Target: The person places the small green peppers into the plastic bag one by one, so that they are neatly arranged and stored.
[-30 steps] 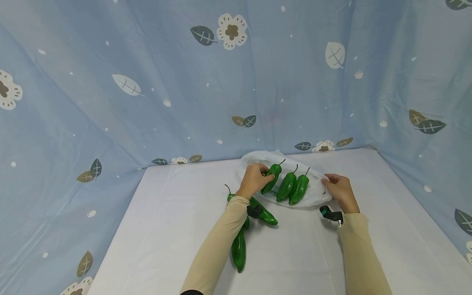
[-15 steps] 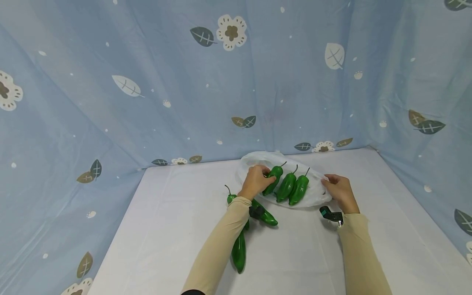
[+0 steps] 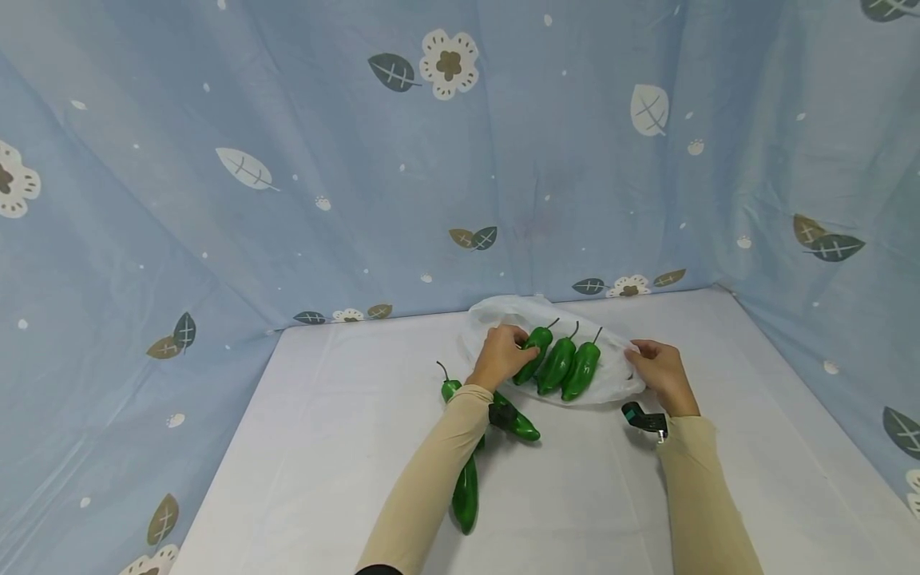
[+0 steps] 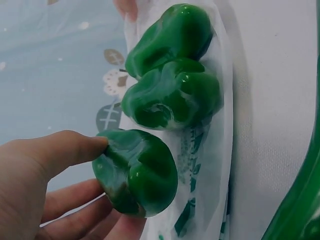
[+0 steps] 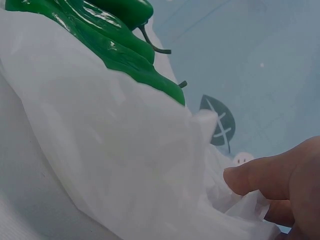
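My left hand (image 3: 499,355) holds a green pepper (image 4: 145,172) between thumb and fingers, its stem pointing up and right in the head view. Below and around it spreads a thin white plastic bag (image 3: 496,310) with green print. Two more green peppers lie side by side on the bag, the middle pepper (image 3: 557,366) and the right-hand pepper (image 3: 580,371). At the bag's right end, my right hand (image 3: 664,371) pinches the crumpled plastic between thumb and fingers. The right wrist view shows that thumb (image 5: 245,179) against the plastic, while some fingers are hidden.
Several more green peppers lie on the white table (image 3: 323,463) near the left forearm, including a long pepper (image 3: 465,499) and a slanting pepper (image 3: 525,427); the sleeve partly covers them. A blue patterned curtain (image 3: 359,200) hangs behind the table's far edge.
My left hand has shifted slightly right and down with its pepper, closer to the two peppers on the bag. The right hand keeps its place on the plastic.
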The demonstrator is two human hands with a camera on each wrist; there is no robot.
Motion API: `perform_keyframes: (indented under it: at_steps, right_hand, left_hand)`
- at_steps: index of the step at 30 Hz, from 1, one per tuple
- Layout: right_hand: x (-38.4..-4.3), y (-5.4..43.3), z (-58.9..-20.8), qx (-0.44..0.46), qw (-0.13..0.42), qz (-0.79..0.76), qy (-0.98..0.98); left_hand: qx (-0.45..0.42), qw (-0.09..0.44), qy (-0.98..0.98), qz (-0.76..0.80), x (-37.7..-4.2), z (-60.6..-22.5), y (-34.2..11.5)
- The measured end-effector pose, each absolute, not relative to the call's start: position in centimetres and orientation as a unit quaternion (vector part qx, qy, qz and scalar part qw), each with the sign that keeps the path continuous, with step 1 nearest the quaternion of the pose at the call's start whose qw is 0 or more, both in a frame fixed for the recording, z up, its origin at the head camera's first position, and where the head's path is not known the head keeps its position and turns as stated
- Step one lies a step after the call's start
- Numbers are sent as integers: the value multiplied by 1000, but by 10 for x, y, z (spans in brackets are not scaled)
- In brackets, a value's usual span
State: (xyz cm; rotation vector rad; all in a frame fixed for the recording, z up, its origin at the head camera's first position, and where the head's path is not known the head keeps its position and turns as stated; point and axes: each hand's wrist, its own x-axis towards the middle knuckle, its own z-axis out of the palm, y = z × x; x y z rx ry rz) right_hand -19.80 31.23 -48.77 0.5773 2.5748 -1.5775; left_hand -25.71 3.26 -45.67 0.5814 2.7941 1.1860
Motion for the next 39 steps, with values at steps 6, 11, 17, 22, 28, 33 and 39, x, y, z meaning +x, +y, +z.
perform_keyframes:
  at_steps: [6, 11, 17, 22, 28, 33, 39]
  right_hand:
    - [-199, 312, -489, 188, 31, -512, 838]
    - [-199, 312, -488, 189, 30, -514, 836]
    - [-198, 313, -488, 180, 36, -507, 842]
    - [-197, 313, -488, 176, 32, -510, 842]
    - [-198, 314, -490, 171, 23, -509, 843]
    - [-198, 314, -491, 168, 21, -512, 842]
    - [-198, 315, -490, 165, 22, -516, 840]
  left_hand:
    - [178, 33, 907, 381, -258, -459, 34]
    - [176, 38, 907, 380, -259, -462, 35]
    - [174, 40, 910, 374, -261, -466, 37]
    - [175, 43, 913, 365, -261, -468, 39]
    - [175, 48, 913, 366, -260, -471, 40]
    - [178, 48, 912, 367, -259, -473, 42]
    - [181, 46, 918, 349, -259, -476, 44]
